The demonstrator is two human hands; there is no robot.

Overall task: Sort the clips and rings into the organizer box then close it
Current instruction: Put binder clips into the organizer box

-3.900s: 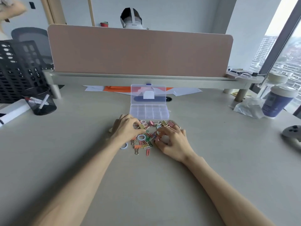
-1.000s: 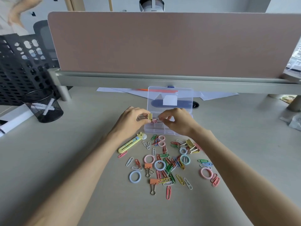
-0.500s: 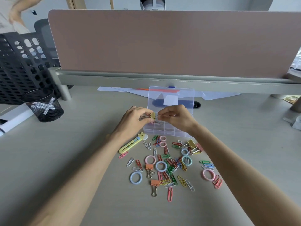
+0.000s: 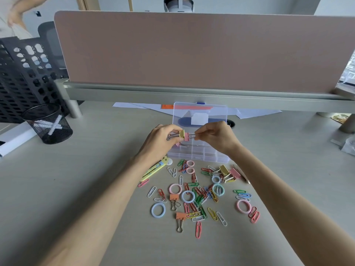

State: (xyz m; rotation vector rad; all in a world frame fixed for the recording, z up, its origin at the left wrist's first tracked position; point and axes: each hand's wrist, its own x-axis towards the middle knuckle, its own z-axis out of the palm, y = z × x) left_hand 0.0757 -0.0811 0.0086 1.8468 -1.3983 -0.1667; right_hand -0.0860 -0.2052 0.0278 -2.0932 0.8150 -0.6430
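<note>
A clear organizer box point(image 4: 199, 152) stands open on the desk, its lid point(image 4: 199, 112) upright behind the compartments. Above it my left hand point(image 4: 161, 143) pinches a yellow binder clip point(image 4: 182, 134) by its wire handles. My right hand point(image 4: 217, 138) pinches the handles of a pink binder clip point(image 4: 186, 136). The two clips touch each other. Nearer to me lie several coloured paper clips point(image 4: 199, 198), plastic rings point(image 4: 187, 196) and orange binder clips point(image 4: 180, 215). One pink item shows in a left compartment, mostly hidden by my left hand.
A yellow giraffe-shaped utility knife point(image 4: 156, 168) lies left of the pile. A black mesh pen cup point(image 4: 48, 124) and a black file rack point(image 4: 23, 77) stand at the far left. A pink divider panel point(image 4: 192, 50) on a grey rail closes off the back. Papers point(image 4: 146, 108) lie under it.
Both hands left the pile and rose over the box with the two joined binder clips. In the last second they lifted slightly, and the pink clip now shows beside the yellow one.
</note>
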